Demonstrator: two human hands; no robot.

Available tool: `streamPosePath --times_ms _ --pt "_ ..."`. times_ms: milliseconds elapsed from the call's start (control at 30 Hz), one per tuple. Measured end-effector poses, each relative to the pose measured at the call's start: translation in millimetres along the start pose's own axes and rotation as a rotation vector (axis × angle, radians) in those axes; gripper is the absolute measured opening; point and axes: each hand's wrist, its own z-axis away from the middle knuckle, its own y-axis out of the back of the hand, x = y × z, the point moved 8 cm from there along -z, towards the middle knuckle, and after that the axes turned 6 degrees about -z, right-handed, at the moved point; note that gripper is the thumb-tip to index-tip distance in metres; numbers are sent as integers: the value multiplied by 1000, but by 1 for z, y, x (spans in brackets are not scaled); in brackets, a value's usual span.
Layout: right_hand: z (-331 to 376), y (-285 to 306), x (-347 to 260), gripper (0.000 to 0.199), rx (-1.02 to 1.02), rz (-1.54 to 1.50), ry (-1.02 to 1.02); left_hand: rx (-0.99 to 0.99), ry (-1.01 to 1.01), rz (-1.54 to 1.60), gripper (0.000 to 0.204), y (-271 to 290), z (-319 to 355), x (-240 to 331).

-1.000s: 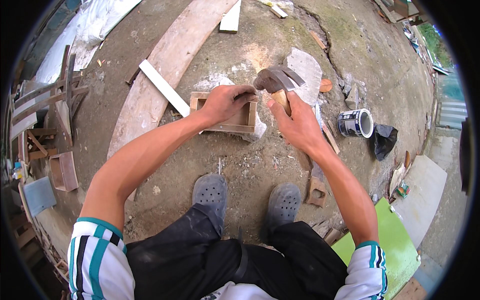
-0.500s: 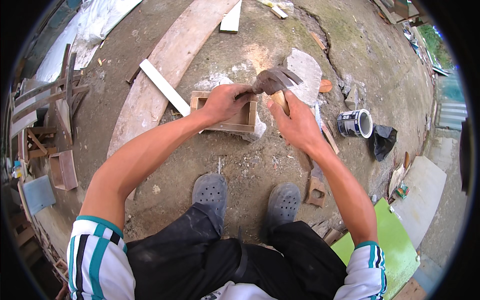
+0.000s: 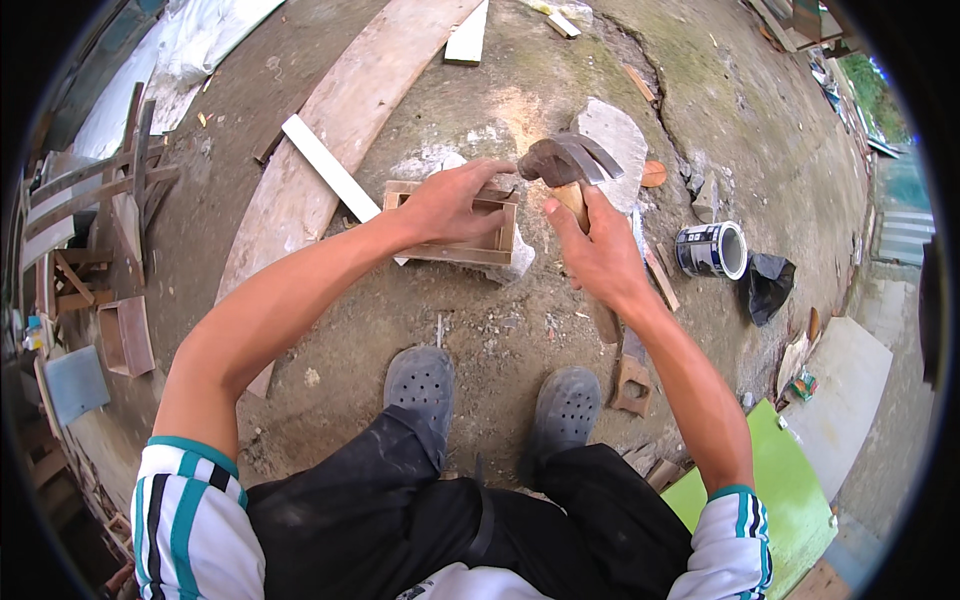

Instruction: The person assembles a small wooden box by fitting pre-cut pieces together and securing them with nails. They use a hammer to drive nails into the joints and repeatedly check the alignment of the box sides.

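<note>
My right hand is wrapped around the wooden handle of a claw hammer, its dark metal head raised with the claws toward the right. Left of the hammer head, my left hand hovers over a small rectangular wooden box frame, its fingers apart and nothing visible between them. The frame's top right corner lies close to those fingertips. Beneath the frame, a pale rough block props it above the ground.
A long plank and a white strip of wood lie at the left. A handsaw lies partly under my right forearm. To the right stand a paint can, a black plastic bag and a green board. A flat stone lies beyond the hammer.
My left fingers have spread and drawn away from the frame's corner by the hammer head. The hammer has shifted slightly right, away from the frame.
</note>
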Motion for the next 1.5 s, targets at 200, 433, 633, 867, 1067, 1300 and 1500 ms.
streamPosePath --times_ms 200,433,633,867,1067,1300,1500 --pt "0 2 7 44 5 29 -23 21 47 -400 45 -10 10 12" --pt "1 -5 5 46 -38 60 -44 218 35 -230 24 -11 16 12" --pt "1 -9 3 45 -51 73 -28 230 40 -190 15 -9 15 7" --pt "3 -2 -18 42 25 -2 118 272 43 -174 17 -7 16 5" --pt "2 -7 -9 43 -34 247 56 217 42 -209 17 -10 10 6" --pt "6 1 -28 45 -47 132 77 281 34 -211 16 -9 14 2" --pt "-1 1 -13 41 -14 173 88 272 3 -206 16 -9 11 6"
